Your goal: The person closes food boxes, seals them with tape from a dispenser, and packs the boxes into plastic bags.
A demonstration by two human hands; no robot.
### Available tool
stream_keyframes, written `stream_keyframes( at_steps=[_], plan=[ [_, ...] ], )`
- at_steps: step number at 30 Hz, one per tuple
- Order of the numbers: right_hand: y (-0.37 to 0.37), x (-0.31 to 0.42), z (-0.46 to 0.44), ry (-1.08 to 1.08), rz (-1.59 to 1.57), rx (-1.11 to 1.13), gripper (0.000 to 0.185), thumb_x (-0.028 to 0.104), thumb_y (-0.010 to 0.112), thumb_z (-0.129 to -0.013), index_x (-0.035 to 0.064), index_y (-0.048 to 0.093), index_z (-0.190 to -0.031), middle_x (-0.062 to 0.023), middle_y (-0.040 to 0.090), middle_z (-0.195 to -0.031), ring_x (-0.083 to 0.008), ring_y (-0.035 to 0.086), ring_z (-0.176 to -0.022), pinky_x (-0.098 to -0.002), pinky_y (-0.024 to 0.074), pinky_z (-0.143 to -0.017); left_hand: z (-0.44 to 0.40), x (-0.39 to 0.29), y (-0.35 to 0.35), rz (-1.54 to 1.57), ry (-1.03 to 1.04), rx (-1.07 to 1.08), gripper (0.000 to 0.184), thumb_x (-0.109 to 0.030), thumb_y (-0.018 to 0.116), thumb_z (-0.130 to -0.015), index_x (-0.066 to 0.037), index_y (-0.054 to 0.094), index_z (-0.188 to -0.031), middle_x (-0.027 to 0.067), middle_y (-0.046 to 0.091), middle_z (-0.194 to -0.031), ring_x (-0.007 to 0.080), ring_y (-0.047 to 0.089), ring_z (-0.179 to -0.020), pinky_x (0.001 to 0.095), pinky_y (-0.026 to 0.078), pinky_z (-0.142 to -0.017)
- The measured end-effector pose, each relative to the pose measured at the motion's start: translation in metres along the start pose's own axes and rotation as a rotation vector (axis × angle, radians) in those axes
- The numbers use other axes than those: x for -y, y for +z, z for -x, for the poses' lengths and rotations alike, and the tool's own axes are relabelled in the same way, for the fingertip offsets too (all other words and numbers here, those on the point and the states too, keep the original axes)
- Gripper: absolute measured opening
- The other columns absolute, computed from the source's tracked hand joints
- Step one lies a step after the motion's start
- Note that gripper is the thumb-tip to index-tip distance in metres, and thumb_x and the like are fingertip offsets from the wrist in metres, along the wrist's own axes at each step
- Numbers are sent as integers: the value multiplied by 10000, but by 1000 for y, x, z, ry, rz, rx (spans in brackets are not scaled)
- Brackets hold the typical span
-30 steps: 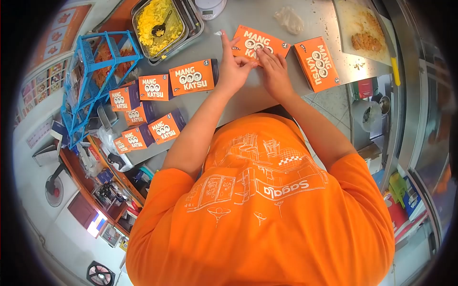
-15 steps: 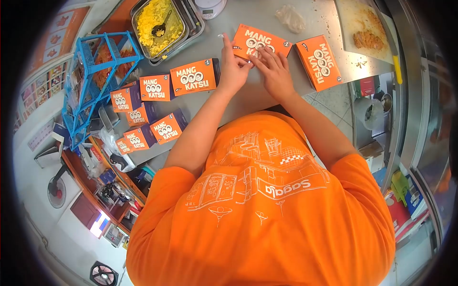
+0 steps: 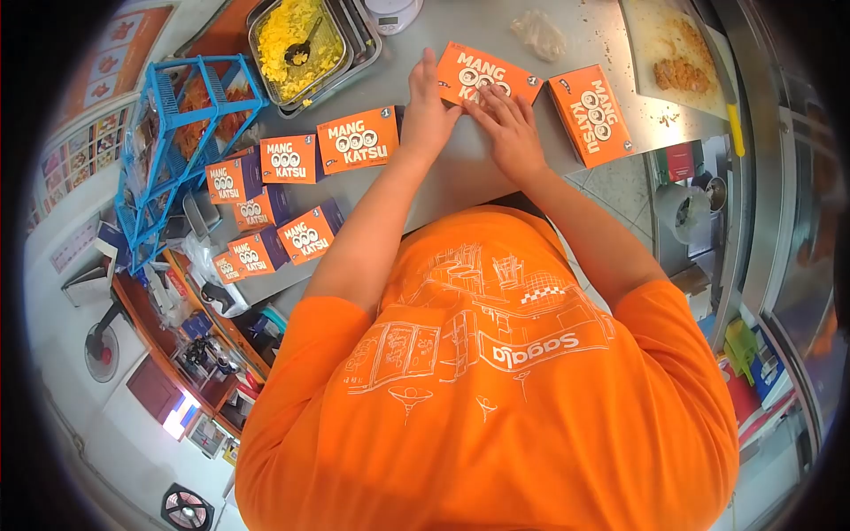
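An orange carton (image 3: 474, 69) printed "MANG KATSU" lies on the steel counter in front of me. My left hand (image 3: 427, 113) is at its left side, fingers stretched upward along the edge and thumb toward the near corner. Across the carton's lower front rests my right hand (image 3: 507, 128), its fingers extended and lying over the print. To the right, touching or almost touching it, is a second orange carton (image 3: 586, 115), turned at an angle. The undersides of both hands are hidden.
Several matching cartons (image 3: 359, 142) stand at the left. Behind them is a metal tray (image 3: 341, 75) of yellow food with a dark spoon, beside a white scale (image 3: 392, 16). A plastic bag (image 3: 538, 34), cutting board (image 3: 639, 53), yellow-handled knife (image 3: 736, 128) and blue rack (image 3: 190, 115) surround the area.
My left hand has shifted slightly up and left, and its fingers now lie along the carton's side. My right hand stays on the carton almost unmoved.
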State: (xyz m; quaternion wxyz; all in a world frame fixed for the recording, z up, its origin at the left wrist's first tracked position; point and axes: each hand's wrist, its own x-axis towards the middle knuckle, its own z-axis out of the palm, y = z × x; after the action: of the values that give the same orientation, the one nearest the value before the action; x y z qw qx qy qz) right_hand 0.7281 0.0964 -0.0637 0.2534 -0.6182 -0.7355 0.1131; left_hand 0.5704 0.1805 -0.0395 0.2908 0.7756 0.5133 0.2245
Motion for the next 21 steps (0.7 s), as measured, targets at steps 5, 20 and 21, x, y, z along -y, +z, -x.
stream_keyframes(
  at_steps=[5, 20, 21],
  plan=[
    [-8, -4, -3, 4, -145, 1, 567, 2, 552, -840, 173, 526, -1380, -84, 516, -1412, -287, 416, -1376, -500, 299, -1137, -8, -30, -19, -255, -186, 191, 1117, -59, 778, -750, -200, 30, -1567, 239, 299, -1440, 434, 587, -1115, 468, 568, -813],
    [-73, -65, 109, 298, 301, -4, 559, 270, 637, -914, 223, 463, -1443, -47, 384, -1541, -295, 317, -1442, -604, 172, -1159, 42, -110, 24, 746, -292, 515, 195, -179, 549, -997, -4, 627, -1029, 31, 674, -898, 111, 605, -831, 278, 495, -805],
    [-74, -67, 111, 307, 308, -3, 559, 270, 637, -914, 223, 463, -1443, -47, 384, -1541, -295, 317, -1442, -604, 172, -1159, 37, -112, 29, 764, -305, 519, 200, -184, 547, -997, -5, 633, -1019, 32, 673, -906, 102, 595, -802, 265, 490, -778]
  ],
)
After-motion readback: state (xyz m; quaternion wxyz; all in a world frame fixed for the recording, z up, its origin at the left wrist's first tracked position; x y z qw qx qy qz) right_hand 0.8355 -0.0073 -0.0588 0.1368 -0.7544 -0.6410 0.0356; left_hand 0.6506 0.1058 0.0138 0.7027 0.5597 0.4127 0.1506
